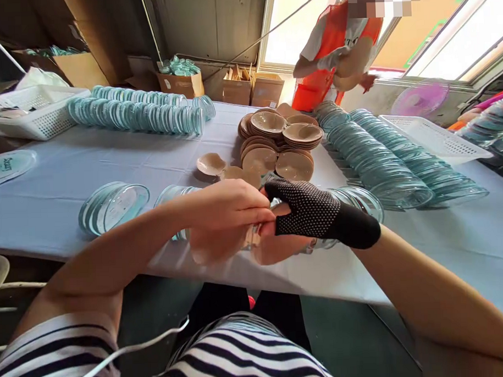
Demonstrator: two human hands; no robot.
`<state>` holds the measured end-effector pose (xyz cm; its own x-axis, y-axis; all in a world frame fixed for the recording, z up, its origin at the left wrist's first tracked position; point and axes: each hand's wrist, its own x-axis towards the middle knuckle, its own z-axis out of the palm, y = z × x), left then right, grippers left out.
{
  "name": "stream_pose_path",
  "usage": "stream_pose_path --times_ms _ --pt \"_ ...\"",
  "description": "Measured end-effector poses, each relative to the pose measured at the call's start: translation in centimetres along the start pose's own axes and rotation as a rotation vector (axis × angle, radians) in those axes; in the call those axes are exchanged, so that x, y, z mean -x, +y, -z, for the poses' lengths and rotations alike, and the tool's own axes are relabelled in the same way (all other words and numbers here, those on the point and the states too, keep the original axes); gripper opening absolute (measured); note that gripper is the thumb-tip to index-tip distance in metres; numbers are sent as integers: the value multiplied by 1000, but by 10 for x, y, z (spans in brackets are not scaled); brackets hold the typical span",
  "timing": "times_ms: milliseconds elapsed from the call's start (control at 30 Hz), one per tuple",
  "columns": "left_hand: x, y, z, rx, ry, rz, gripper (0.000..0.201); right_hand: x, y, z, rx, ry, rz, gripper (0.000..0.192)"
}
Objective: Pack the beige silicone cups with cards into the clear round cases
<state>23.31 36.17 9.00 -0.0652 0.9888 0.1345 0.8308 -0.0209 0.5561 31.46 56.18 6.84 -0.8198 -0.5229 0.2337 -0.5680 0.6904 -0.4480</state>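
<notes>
Pinching a beige bra (pixel 218 246) near the middle, where its two round cups met, the left hand (pixel 238 204) was bare and had its fingers close together. The right hand (pixel 308 211) wore a black glove with white dots and pinched the bra there too, so the fingertips of both hands almost met. The bra hung just over the near edge of the counter (pixel 110 157), with its cups side by side. Part of it was hidden behind the fingers.

Just past the hands sat a pile of beige cups (pixel 259 162), some stacked on others. Clear plastic cases (pixel 378 159) leaned in long rows to the right of the pile. A white basket (pixel 53 118) stood at the far left. Across the counter, a person in a red vest (pixel 324 48) held something beige.
</notes>
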Motion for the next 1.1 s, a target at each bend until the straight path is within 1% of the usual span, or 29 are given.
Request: stream_pose_path --times_ms 33,100,167,233,300,367,433,500,600,667,733,800,867,933,967,1033,1100 --pt "0 -4 -2 69 -21 39 39 3 2 -5 -66 -31 -5 31" --pt "2 -14 -4 221 -98 131 36 11 7 -12 -179 -64 8 28" --pt "6 -22 -5 357 -172 198 30 18 12 -14 -180 -47 -24 25" --pt "8 -26 -7 424 -193 235 22 22 15 -14 -127 -24 -55 21" --pt "10 -23 -12 458 -141 283 20 23 17 -14 -164 -47 -42 23" --pt "12 -17 -19 493 -90 354 23 24 20 -18 -250 -47 -14 24" --pt "13 -13 -23 507 -61 391 27 26 23 -25 -309 4 -24 24" --pt "13 -14 -26 478 -62 387 30 28 25 -32 -318 61 -43 25" --pt "9 -26 -30 441 -66 345 29 32 27 -41 -255 119 -35 23" --pt "7 -34 -34 462 -70 323 29 33 27 -46 -212 187 -30 23" --pt "5 -39 -39 473 -44 325 28 32 25 -51 -183 248 -43 25" --pt "5 -38 -43 414 -11 336 26 30 24 -56 -127 285 -70 25" --pt "6 -34 -43 287 18 323 23 27 23 -59 -69 286 -89 25" --pt "7 -30 -43 200 29 289 23 25 23 -60 -58 278 -86 26" --pt "7 -29 -44 202 29 276 22 24 22 -60 -66 282 -89 25" --pt "4 -29 -50 296 51 290 23 23 19 -57 -52 320 -120 22" --pt "1 -33 -61 422 153 339 24 25 14 -53 54 353 -183 20"
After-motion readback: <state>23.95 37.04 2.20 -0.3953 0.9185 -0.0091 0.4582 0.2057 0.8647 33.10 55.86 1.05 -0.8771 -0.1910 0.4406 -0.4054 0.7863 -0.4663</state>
